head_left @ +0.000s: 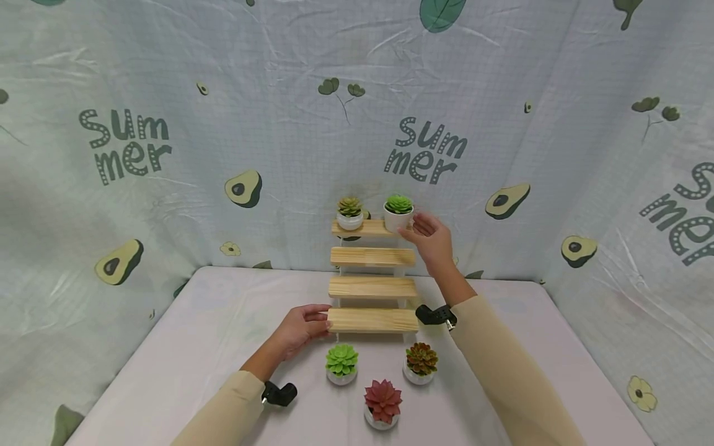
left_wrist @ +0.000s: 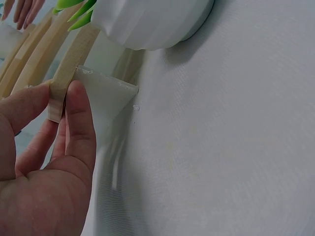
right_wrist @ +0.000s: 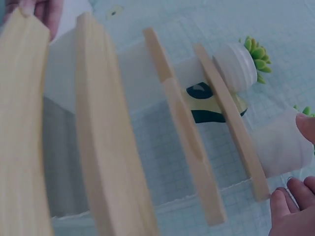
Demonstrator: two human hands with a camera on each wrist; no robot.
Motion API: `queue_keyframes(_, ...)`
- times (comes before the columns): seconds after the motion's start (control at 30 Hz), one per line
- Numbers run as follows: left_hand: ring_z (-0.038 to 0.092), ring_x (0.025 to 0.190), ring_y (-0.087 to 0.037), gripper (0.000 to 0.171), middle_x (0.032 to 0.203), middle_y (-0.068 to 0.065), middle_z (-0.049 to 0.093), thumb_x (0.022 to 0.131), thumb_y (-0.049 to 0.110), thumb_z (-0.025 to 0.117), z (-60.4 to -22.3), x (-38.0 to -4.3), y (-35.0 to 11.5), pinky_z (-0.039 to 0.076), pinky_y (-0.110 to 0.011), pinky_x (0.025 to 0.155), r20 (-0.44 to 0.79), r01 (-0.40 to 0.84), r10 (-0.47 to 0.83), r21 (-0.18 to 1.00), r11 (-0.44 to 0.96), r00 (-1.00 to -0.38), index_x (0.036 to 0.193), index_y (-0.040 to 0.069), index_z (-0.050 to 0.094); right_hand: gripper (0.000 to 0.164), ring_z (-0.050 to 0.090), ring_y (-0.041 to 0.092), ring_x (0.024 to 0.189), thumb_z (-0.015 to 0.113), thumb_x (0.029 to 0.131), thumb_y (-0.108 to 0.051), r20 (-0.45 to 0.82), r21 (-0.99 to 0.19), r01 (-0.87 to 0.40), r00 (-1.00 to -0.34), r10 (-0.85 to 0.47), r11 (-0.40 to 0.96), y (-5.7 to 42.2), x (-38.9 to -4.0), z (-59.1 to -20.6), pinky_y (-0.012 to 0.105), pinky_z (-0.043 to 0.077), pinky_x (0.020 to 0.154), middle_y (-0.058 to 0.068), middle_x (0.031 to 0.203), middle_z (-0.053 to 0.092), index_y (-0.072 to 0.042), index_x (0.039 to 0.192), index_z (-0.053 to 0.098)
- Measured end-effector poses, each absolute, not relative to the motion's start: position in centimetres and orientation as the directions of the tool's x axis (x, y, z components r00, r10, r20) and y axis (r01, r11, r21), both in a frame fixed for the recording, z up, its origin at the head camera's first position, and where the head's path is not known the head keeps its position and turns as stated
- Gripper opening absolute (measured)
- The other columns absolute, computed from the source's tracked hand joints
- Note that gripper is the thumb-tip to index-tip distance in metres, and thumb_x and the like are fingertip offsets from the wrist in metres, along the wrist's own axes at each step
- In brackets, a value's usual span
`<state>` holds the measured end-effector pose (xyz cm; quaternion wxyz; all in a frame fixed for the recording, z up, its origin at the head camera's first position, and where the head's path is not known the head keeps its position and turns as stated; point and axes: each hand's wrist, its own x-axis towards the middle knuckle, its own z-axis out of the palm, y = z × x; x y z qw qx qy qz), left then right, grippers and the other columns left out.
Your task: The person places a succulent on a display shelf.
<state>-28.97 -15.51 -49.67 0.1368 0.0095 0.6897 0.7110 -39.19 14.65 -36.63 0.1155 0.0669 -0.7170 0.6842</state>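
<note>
In the head view a tiered wooden display stand [head_left: 372, 287] stands on the table. My left hand [head_left: 304, 330] pinches the left end of its lowest board [left_wrist: 74, 59] between thumb and fingers. Up at the top board [right_wrist: 231, 118], my right hand [head_left: 432, 238] holds the right side of a white pot with a green succulent [head_left: 398, 214]. The thumb lies across that pot [right_wrist: 283, 147], with the fingers beside it near the board's end. To its left stands a second white pot, with a yellowish-green succulent [head_left: 349, 214].
Before the stand are three more potted succulents: bright green [head_left: 341, 364], reddish-brown [head_left: 420, 363] and red [head_left: 382, 402]. Pale cloth covers the table [head_left: 223, 322]. A printed curtain [head_left: 301, 136] hangs close behind the stand.
</note>
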Motion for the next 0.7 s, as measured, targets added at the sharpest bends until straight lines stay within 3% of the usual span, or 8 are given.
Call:
queue_keyframes(0.17, 0.070, 0.094, -0.017, 0.051, 0.115, -0.018, 0.067, 0.094, -0.004, 0.068, -49.5, -29.0, -15.4, 0.064, -0.034, 0.085, -0.178, -0.183, 0.200, 0.983, -0.008, -0.963, 0.142, -0.010, 0.052, 0.070, 0.051, 0.031, 0.141, 0.080, 0.090, -0.014, 0.270, -0.963, -0.269, -0.962, 0.028, 0.034, 15.4, -37.6, -37.8, 0.031, 0.049, 0.113, 0.017, 0.151, 0.054, 0.002, 0.149, 0.047)
queue_keyframes(0.37, 0.070, 0.094, -0.016, 0.052, 0.115, -0.016, 0.067, 0.095, -0.003, 0.067, -49.4, -29.0, -15.5, 0.063, -0.035, 0.088, -0.176, -0.181, 0.211, 0.983, -0.005, -0.962, 0.143, -0.010, 0.051, 0.065, 0.049, 0.036, 0.142, 0.077, 0.092, -0.011, 0.275, -0.961, -0.276, -0.961, -0.030, 0.023, 16.3, -35.0, -39.2, 0.013, 0.055, 0.094, 0.022, 0.150, 0.053, 0.003, 0.148, 0.047)
queue_keyframes(0.7, 0.070, 0.096, -0.016, 0.050, 0.118, -0.018, 0.067, 0.096, -0.004, 0.065, -49.7, -29.0, -15.4, 0.063, -0.035, 0.088, -0.163, -0.169, 0.214, 0.986, -0.011, -0.963, 0.144, -0.009, 0.051, 0.053, 0.060, 0.029, 0.132, 0.080, 0.091, -0.018, 0.275, -0.961, -0.275, -0.961, 0.006, 0.032, 17.7, -31.0, -42.7, 0.015, 0.056, 0.095, 0.020, 0.143, 0.061, -0.003, 0.137, 0.061)
